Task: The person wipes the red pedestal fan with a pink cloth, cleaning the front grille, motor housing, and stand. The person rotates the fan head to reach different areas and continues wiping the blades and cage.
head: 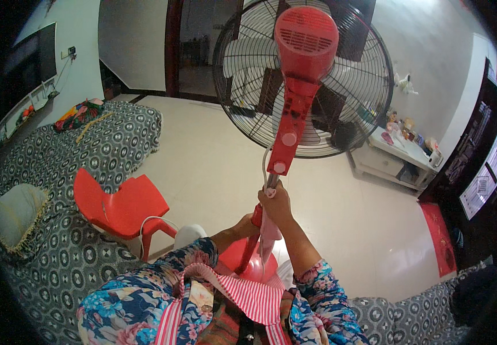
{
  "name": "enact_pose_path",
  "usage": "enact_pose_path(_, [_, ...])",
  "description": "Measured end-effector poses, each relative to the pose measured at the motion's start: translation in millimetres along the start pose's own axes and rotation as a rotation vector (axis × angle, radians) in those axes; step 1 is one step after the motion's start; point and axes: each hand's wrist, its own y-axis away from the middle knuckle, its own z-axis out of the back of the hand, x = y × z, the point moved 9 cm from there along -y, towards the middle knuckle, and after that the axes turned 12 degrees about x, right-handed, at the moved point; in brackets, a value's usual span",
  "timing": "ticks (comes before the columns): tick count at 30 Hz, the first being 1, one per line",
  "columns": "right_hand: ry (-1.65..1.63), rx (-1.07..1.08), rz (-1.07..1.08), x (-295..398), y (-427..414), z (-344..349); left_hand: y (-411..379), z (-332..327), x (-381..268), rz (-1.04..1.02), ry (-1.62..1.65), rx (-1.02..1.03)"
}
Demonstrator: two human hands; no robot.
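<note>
Before me stands a red pedestal fan with its motor housing [306, 39] towards me and a round black wire guard [356, 82] around pale blades. My right hand [278, 205] is wrapped around the metal pole just below the red neck [289, 125], with a pink cloth [270, 230] hanging beneath it. Lower down, my left hand [246, 226] grips the red pole section [255, 213]. The fan's round red base [257, 267] rests near my feet, partly hidden by my striped apron [253, 293]. A pale cord runs along the pole.
At left, a red plastic chair [121, 202] with a pale cord over it stands beside a sofa with a patterned grey cover [89, 258]. A white low cabinet [382, 159] bearing several items is at right. A red mat [436, 237] lies by the dark door [468, 168].
</note>
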Motion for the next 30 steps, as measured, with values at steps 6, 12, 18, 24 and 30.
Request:
enact_pose_path(6, [-0.041, 0.129, 0.008, -13, -14, -4, -7, 2, 8, -0.185, 0.324, -0.268])
enact_pose_path(12, [-0.242, 0.251, 0.013, -21, -4, 10, -8, -9, 9, 0.054, -0.054, -0.548])
enact_pose_path(18, [-0.394, 0.344, -0.068, -12, 25, 27, -9, -37, -2, -0.031, -0.008, -0.530])
enact_pose_path(24, [-0.394, 0.383, -0.023, -7, 37, 24, -9, -40, 14, -0.169, 0.146, -0.564])
enact_pose_path(30, [-0.430, 0.346, -0.004, -10, 28, 18, -14, -43, 11, -0.307, 0.218, -0.464])
